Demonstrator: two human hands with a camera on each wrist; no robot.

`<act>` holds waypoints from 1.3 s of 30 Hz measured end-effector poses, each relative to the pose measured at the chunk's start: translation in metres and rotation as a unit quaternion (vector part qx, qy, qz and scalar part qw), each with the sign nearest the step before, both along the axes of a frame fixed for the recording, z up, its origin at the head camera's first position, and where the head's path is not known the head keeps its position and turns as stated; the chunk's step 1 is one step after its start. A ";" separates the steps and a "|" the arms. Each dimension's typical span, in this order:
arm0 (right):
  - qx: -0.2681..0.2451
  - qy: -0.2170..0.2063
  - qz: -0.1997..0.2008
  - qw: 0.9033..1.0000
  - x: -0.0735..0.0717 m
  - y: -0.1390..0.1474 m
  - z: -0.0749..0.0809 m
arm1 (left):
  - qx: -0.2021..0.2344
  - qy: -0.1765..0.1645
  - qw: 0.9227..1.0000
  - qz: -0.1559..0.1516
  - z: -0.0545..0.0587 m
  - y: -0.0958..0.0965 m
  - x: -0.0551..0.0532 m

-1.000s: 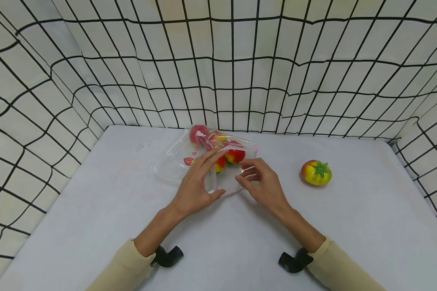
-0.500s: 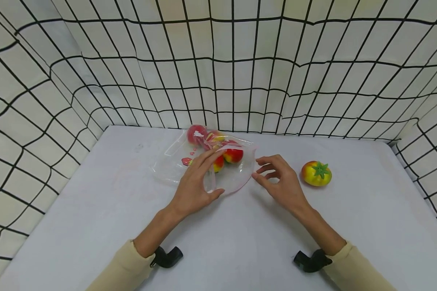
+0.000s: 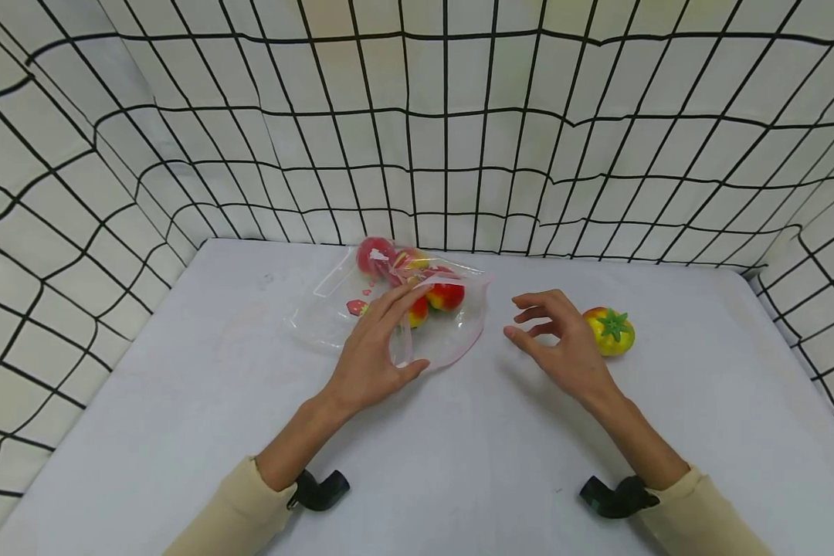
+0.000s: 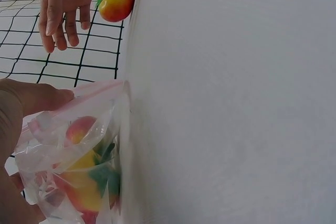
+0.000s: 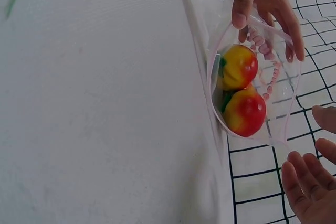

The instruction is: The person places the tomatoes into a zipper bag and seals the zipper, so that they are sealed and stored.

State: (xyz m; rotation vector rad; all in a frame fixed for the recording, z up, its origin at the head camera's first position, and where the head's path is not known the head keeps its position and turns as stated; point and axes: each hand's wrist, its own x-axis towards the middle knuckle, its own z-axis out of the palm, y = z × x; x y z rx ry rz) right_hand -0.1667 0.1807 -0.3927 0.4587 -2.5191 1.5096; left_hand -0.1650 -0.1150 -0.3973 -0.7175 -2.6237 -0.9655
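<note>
A clear plastic bag with a pink rim (image 3: 469, 347) lies at the back middle of the table, its mouth spread toward me. My left hand (image 3: 368, 359) holds it at the mouth, thumb and fingers wide apart on the film. Several red-and-yellow toy fruits (image 5: 245, 113) with green tops are inside. My right hand (image 3: 566, 344) is held right of the bag, holding nothing, its fingers loosely bent. Another such fruit (image 3: 615, 344), with a green star-shaped top, sits on the table just beyond that hand, which partly covers it in the head view.
The white tabletop (image 3: 181, 371) is bounded at the back and sides by a black mesh net (image 3: 445, 139) before pale walls. A black wrist camera (image 3: 322, 491) sits at the left cuff, another black camera (image 3: 618, 498) at the right.
My right hand has drawn away from the bag's mouth and moved right, close to the loose fruit. The left hand has stayed at the bag, which has barely shifted.
</note>
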 end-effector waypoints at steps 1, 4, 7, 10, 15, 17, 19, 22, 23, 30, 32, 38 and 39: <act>0.000 0.003 0.000 1.000 0.000 0.001 0.001 | 0.000 0.000 1.000 0.000 0.000 0.000 0.000; 0.003 0.016 -0.007 1.000 0.000 0.006 0.002 | -0.001 0.000 1.000 -0.001 -0.001 0.000 0.000; 0.011 0.025 -0.014 1.000 0.000 0.010 0.002 | 0.001 0.000 1.000 -0.001 -0.001 0.000 -0.001; 0.015 0.027 -0.020 0.999 0.000 0.015 0.003 | 0.003 0.000 1.000 -0.002 -0.002 -0.001 -0.001; 0.027 0.033 -0.034 0.999 0.000 0.022 0.003 | 0.005 -0.001 1.000 -0.001 -0.002 -0.002 0.000; 0.030 0.035 -0.041 0.998 0.000 0.025 0.004 | 0.004 -0.002 1.000 -0.001 -0.002 -0.002 0.001; 0.033 0.037 -0.047 0.998 0.001 0.027 0.005 | 0.004 -0.004 1.000 0.000 -0.002 -0.002 0.001; 0.041 0.042 -0.056 0.997 0.001 0.031 0.006 | 0.005 -0.004 1.000 0.000 -0.003 -0.001 0.000; 0.045 0.043 -0.059 0.996 0.001 0.033 0.007 | 0.005 -0.004 1.000 -0.001 -0.003 -0.001 0.000; 0.054 0.049 -0.068 0.995 0.002 0.039 0.007 | 0.003 -0.004 1.000 -0.002 -0.004 -0.001 0.000; 0.054 0.052 -0.072 0.995 0.002 0.041 0.007 | 0.002 -0.006 1.000 -0.002 -0.004 -0.001 0.000; 0.052 0.057 -0.086 0.993 0.003 0.047 0.009 | 0.002 -0.006 1.000 -0.002 -0.004 -0.002 0.001; 0.051 0.056 -0.087 0.993 0.003 0.048 0.009 | 0.002 -0.005 1.000 -0.002 -0.003 -0.002 0.001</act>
